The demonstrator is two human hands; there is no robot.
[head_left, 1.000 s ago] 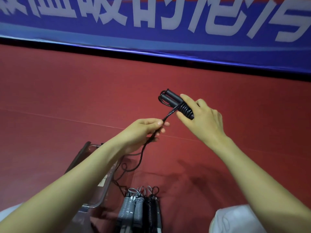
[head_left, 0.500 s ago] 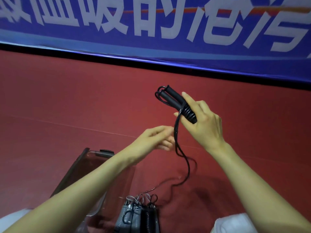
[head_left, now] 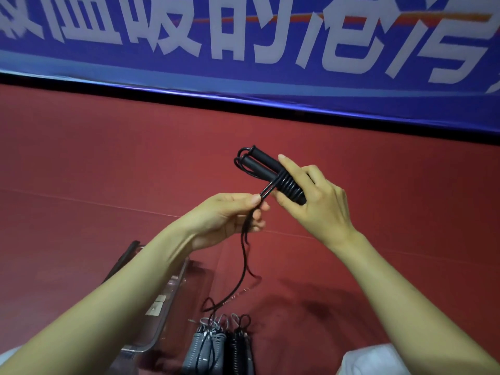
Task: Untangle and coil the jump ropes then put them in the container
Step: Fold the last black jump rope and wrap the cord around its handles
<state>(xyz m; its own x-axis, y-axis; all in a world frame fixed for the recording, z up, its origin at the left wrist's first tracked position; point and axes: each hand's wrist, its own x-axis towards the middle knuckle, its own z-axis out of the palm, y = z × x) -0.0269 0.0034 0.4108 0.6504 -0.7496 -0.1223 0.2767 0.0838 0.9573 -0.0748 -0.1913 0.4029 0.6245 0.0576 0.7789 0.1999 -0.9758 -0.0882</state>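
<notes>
My right hand [head_left: 316, 204] grips the two black handles of a jump rope [head_left: 266, 167], held side by side, with several turns of black cord wound round their near end. Just to the left, my left hand [head_left: 230, 212] pinches the cord between thumb and fingers, close to the windings. The loose cord [head_left: 244, 263] hangs down from that hand to the red floor. A clear plastic container [head_left: 173, 301] stands low on the left, partly hidden by my left forearm.
Coiled jump ropes, grey [head_left: 207, 347] and black [head_left: 240, 350], lie on the floor at the bottom centre beside the container. A blue banner with white characters [head_left: 243, 50] runs along the far edge of the red floor. White cloth [head_left: 373, 361] shows at bottom right.
My left hand has come back up to the handles and taken the cord again, pulling it taut at the windings. More turns lie round the handles, and the hanging cord is shorter.
</notes>
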